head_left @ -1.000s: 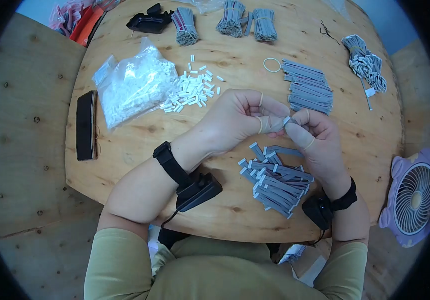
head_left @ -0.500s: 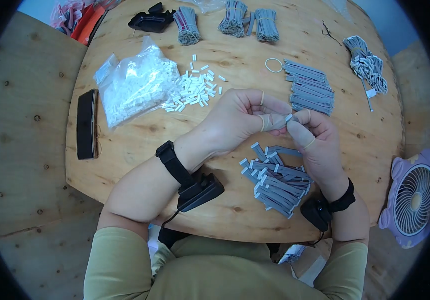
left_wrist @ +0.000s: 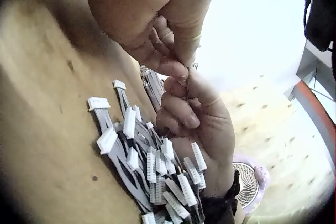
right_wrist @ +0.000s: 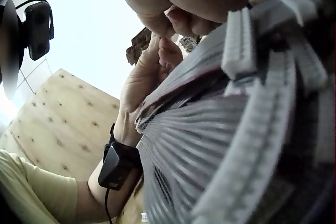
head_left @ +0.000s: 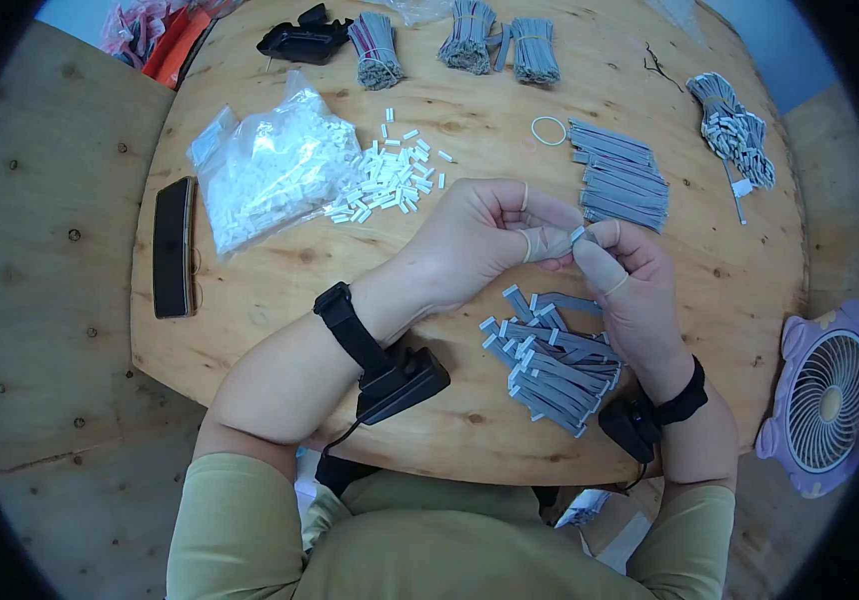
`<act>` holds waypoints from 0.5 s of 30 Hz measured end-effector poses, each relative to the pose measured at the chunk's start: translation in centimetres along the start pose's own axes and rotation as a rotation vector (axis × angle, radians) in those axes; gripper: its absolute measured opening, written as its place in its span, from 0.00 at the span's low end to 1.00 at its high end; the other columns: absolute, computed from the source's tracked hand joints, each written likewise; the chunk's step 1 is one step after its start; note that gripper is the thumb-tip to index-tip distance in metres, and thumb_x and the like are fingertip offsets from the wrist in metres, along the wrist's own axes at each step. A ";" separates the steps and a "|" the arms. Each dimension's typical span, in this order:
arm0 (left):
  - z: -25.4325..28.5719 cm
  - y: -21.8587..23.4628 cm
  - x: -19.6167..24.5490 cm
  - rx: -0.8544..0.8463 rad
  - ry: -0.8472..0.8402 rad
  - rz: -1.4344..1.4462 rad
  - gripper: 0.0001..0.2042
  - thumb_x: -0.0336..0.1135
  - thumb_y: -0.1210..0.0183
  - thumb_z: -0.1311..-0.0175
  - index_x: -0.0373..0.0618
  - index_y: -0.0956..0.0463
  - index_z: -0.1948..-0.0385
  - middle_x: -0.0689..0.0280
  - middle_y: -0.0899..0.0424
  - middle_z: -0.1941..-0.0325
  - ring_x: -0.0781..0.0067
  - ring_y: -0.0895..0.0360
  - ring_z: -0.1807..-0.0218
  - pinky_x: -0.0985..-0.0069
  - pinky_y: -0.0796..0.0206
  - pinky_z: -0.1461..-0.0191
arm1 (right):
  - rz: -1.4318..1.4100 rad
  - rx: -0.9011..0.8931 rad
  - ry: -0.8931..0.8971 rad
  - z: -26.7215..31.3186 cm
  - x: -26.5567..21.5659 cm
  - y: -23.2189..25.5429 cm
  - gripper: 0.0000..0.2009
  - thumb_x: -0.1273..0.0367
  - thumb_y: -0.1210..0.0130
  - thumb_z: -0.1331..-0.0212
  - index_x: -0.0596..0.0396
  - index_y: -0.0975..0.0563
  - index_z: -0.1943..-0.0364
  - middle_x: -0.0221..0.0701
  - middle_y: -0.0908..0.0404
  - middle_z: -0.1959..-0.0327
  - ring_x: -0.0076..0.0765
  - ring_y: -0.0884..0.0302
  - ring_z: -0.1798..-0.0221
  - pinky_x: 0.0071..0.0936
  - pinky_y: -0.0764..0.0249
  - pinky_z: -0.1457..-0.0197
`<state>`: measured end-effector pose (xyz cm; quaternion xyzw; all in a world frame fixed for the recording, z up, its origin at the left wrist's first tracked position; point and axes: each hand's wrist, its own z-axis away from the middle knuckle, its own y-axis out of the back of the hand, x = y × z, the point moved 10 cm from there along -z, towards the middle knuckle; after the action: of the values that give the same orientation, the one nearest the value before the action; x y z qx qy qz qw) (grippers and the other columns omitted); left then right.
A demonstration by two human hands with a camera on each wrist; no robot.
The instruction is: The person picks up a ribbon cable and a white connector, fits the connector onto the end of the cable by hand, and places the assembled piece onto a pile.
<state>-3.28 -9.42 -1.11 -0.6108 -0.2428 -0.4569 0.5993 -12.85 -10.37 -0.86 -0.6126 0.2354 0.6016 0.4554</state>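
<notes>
In the head view a small white connector (head_left: 578,236) is pinched between the fingertips of both hands, which meet above the table. The left hand (head_left: 485,235) holds it from the left and the right hand (head_left: 635,280) from the right; both have pale finger covers. Any cable on it is mostly hidden by the fingers. Just below the hands lies a pile of short grey ribbon cables with white connectors (head_left: 560,365), seen close in the left wrist view as white-ended cables (left_wrist: 152,169). In the right wrist view grey ribbons (right_wrist: 194,134) fill the foreground.
A clear bag of white connectors (head_left: 275,165) lies at the left beside loose connectors (head_left: 390,178). Behind the hands are grey ribbon strips (head_left: 622,175) and a rubber band (head_left: 549,131). Bundled cables (head_left: 535,52), a black case (head_left: 174,248) and a fan (head_left: 830,400) stand further out.
The head view has shifted slightly. Both hands keep pinching at the same spot, with only slight movement of the right hand and wrist.
</notes>
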 end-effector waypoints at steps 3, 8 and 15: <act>0.1 -0.1 0.0 0.010 0.011 0.000 0.09 0.23 0.45 0.48 0.34 0.27 0.64 0.60 0.22 0.67 0.74 0.24 0.66 0.81 0.30 0.59 | -0.013 0.001 0.006 0.0 -0.1 -0.1 0.04 0.75 0.51 0.46 0.62 0.28 0.68 0.33 0.24 0.69 0.24 0.26 0.64 0.19 0.30 0.59; 0.1 -0.1 -0.1 0.002 0.013 0.004 0.09 0.23 0.45 0.48 0.34 0.27 0.64 0.60 0.22 0.67 0.74 0.24 0.66 0.81 0.30 0.59 | -0.023 -0.004 0.011 0.0 -0.2 -0.2 0.04 0.75 0.51 0.46 0.62 0.28 0.68 0.32 0.24 0.69 0.24 0.25 0.64 0.18 0.30 0.60; 0.1 0.0 0.4 -0.001 -0.030 -0.130 0.09 0.23 0.45 0.48 0.33 0.27 0.64 0.60 0.22 0.66 0.75 0.24 0.64 0.81 0.30 0.57 | 0.026 -0.001 0.006 0.1 -0.2 -0.1 0.03 0.75 0.51 0.46 0.61 0.28 0.69 0.31 0.24 0.69 0.22 0.26 0.64 0.17 0.30 0.61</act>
<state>-3.03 -9.40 -0.75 -0.6008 -0.2909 -0.4858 0.5642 -12.82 -10.30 -0.62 -0.6116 0.2445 0.6057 0.4465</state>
